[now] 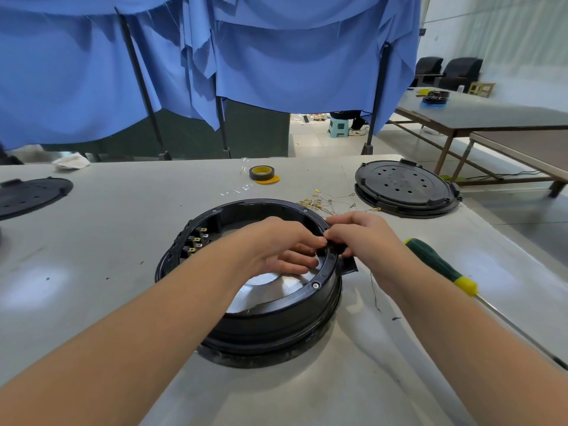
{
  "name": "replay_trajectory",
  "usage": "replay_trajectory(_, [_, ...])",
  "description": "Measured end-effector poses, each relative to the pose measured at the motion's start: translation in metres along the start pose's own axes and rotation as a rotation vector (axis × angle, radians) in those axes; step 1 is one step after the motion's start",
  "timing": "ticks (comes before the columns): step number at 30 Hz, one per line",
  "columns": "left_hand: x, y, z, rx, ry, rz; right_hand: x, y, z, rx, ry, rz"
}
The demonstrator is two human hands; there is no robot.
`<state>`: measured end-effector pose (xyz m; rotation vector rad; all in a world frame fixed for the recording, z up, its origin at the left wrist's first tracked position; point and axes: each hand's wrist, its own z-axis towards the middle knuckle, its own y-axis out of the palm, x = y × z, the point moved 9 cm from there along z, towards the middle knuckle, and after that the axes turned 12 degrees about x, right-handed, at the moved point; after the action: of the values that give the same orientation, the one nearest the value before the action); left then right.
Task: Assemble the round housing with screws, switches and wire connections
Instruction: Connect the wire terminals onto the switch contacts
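A round black housing point(270, 321) with a shiny metal floor sits on the grey table in front of me. Several switches with brass tabs point(196, 241) are set in its left inner wall. My left hand point(276, 244) reaches inside the ring, fingers curled against the right inner wall. My right hand point(359, 232) is at the rim from outside and pinches a small black part point(338, 249) there. Both hands meet at the same spot on the right rim. Thin wires with brass terminals point(325, 201) lie just behind the housing.
A green and yellow screwdriver point(442, 265) lies to the right. A black perforated round cover point(405, 187) is at the back right, another point(30, 195) at the far left. A tape roll point(262, 173) stands behind. Blue curtains hang beyond the table's edge.
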<state>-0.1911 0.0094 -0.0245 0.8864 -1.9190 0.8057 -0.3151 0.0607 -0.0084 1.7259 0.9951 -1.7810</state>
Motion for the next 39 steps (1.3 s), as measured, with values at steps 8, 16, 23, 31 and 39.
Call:
replay_trajectory(8, [-0.01,0.013,-0.004,-0.163,-0.149,-0.072,0.002,0.0,0.006,-0.044,-0.002,-0.037])
replay_trajectory(16, [-0.011,0.013,-0.003,-0.16,-0.179,-0.067,0.001,0.001,0.01,-0.035,0.024,-0.07])
replay_trajectory(23, [-0.013,0.015,-0.003,-0.179,-0.168,-0.103,0.005,0.001,0.006,-0.074,-0.009,-0.059])
replay_trajectory(31, [-0.012,0.019,0.002,-0.13,-0.122,-0.053,0.008,0.004,0.002,-0.096,-0.026,-0.073])
replay_trajectory(39, [-0.007,0.024,0.004,-0.091,-0.117,0.025,0.01,0.0,0.003,-0.013,-0.065,-0.075])
